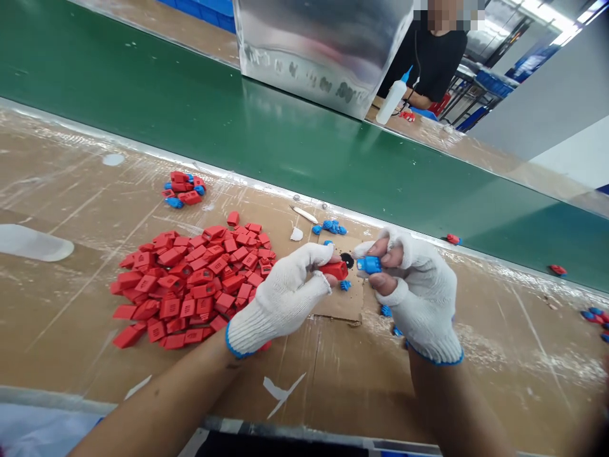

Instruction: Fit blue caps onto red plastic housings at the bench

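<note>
From the wearer's head view, I see the left hand [284, 295] pinching a red piece [334, 271] and the right hand [419, 289] gripping a blue piece [368, 264], slightly apart over the tabletop [356, 381]. A red heap [190, 279] lies leftward; blue bits [333, 226] sit near the tabletop's far edge.

Metal box [318, 51], truncated by the upper edge; piece cluster [589, 315], cut off at right; white patch [35, 242], cut off at left. Red piece [337, 271], partly covered by the left hand [288, 291]; blue piece [368, 264], partly by the right hand [421, 289].
</note>
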Tool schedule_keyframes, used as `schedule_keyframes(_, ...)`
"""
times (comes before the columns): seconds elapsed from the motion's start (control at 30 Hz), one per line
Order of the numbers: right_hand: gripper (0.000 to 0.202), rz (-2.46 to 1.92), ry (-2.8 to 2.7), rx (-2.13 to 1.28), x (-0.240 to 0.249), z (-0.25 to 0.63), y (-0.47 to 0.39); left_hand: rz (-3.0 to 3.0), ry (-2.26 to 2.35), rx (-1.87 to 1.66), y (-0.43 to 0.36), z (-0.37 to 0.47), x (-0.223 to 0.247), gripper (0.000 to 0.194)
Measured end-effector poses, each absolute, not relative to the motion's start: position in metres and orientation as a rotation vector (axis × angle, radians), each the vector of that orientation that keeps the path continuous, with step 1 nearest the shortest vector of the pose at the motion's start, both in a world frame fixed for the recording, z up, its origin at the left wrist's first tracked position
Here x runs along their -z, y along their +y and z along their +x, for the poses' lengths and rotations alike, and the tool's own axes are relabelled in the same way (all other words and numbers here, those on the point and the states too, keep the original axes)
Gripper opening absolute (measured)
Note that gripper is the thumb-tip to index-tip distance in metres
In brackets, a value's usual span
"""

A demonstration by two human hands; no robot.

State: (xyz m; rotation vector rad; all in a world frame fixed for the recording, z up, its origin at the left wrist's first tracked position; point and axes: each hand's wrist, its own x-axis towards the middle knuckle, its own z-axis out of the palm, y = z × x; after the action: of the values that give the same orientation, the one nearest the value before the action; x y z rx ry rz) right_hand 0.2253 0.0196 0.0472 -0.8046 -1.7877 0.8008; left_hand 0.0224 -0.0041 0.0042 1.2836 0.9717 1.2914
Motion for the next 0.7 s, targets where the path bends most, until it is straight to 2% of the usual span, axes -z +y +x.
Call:
schedule_keyframes(0.17, 0.016, -0.81, -1.886, -0.785, -0.049, 0.223, 0.019, 1.239, 0.935, -1.311, -0.003, 0.023, -0.003, 0.006)
schedule_keyframes(0.43, 0.019, -0.819, -1.766, -0.803, -0.048, 0.215, 0.015, 1.132, 0.781, -1.425, -0.004, 0.025, -0.009, 0.019)
schedule_keyframes(0.7, 0.021, -0.796, -1.745, -0.83, -0.039, 0.203, 0.009, 1.494, 1.119, -1.558, -0.009, 0.022, 0.006, 0.016)
